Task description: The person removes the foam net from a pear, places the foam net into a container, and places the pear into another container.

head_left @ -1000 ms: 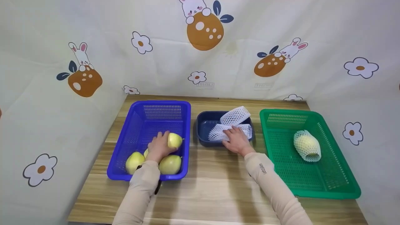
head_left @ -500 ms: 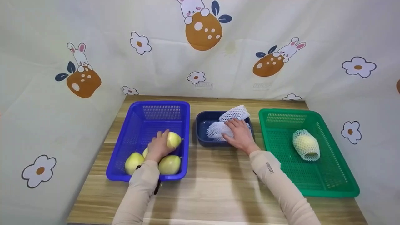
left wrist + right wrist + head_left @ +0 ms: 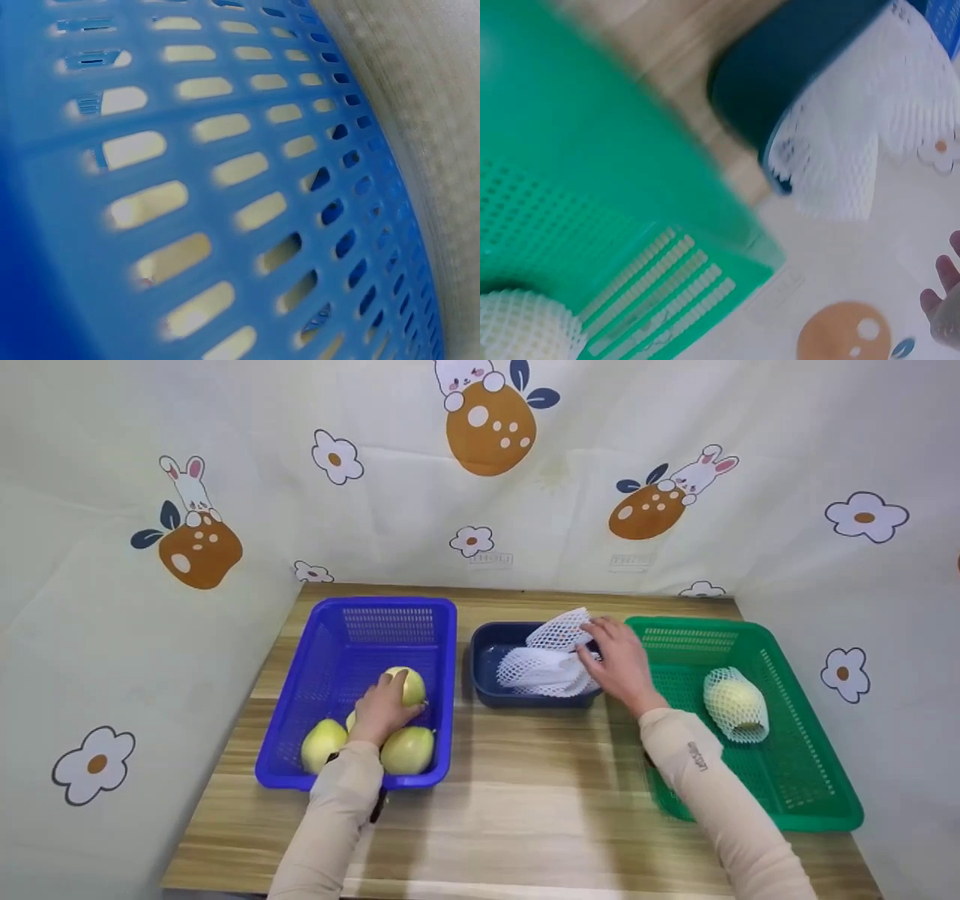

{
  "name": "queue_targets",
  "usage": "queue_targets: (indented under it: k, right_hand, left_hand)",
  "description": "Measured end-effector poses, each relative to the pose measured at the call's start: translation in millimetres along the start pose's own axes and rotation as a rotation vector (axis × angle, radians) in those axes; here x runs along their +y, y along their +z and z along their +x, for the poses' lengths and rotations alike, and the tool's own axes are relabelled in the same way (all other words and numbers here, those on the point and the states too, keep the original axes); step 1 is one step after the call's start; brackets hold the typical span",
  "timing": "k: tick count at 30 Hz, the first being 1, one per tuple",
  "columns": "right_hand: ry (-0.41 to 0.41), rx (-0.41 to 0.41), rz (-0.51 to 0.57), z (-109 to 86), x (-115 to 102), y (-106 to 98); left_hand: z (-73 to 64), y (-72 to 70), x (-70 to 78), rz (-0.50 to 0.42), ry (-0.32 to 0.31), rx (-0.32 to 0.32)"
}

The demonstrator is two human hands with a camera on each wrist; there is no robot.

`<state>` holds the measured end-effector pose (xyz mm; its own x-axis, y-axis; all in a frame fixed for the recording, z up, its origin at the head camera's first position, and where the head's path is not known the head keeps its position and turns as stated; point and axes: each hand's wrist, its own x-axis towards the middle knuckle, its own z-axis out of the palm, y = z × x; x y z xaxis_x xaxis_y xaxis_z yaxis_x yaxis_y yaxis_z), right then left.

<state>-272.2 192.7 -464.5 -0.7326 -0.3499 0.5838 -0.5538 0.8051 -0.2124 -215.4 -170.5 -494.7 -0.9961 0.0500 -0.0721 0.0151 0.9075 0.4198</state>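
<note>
In the head view, my left hand (image 3: 382,709) reaches into the blue basket (image 3: 451,675) and grips a yellow-green pear (image 3: 412,688) there, fingers over its top. Several more pears (image 3: 407,751) lie around this hand, one partly hidden under it. My right hand (image 3: 621,664) hovers at the right end of a navy box (image 3: 489,652), fingers loosely bent and holding nothing. White foam fruit nets (image 3: 536,671) lie piled in that box, one sticking up at the back. In the right wrist view, fingertips (image 3: 946,271) show at the edge, apart from the nets (image 3: 832,142).
To the right stands a green basket (image 3: 697,622) holding one pear in a foam net (image 3: 736,705). My right forearm passes over its left rim. The left wrist view is filled by the slotted blue basket wall (image 3: 180,112). A printed cloth (image 3: 405,510) hangs behind the wooden table (image 3: 517,810).
My right hand has lifted off the foam nets and moved right, towards the green basket. The pear under my left hand has shifted slightly left and turned.
</note>
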Motion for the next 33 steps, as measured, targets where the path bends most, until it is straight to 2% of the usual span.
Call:
queue_targets:
  k: [4,8,13,24,29,33]
  right_hand:
    - [0.063,0.036,-0.012,-3.4,16,-15]
    - [0.164,0.049,-0.027,-11.4,33,-28]
    - [0.311,0.016,-0.053,-23.2,54,-44]
    - [0.551,-0.140,-0.116,-60.2,96,-72]
    - [0.621,-0.231,-0.129,-77.5,109,-79]
    - [0.668,-0.314,-0.143,-87.9,116,-82]
  left_hand:
    - [0.0,-0.1,2.1,0.028,0.003,-0.005]
    - [1.2,-1.2,8.5,0.063,0.020,0.001]
    - [2.7,-2.8,22.2,0.075,0.071,0.037]
    - [-4.2,-4.2,60.6,0.050,0.218,0.107]
    - [-5.3,3.6,64.8,0.059,0.276,0.133]
    - [-7.6,9.2,65.6,0.061,0.268,0.113]
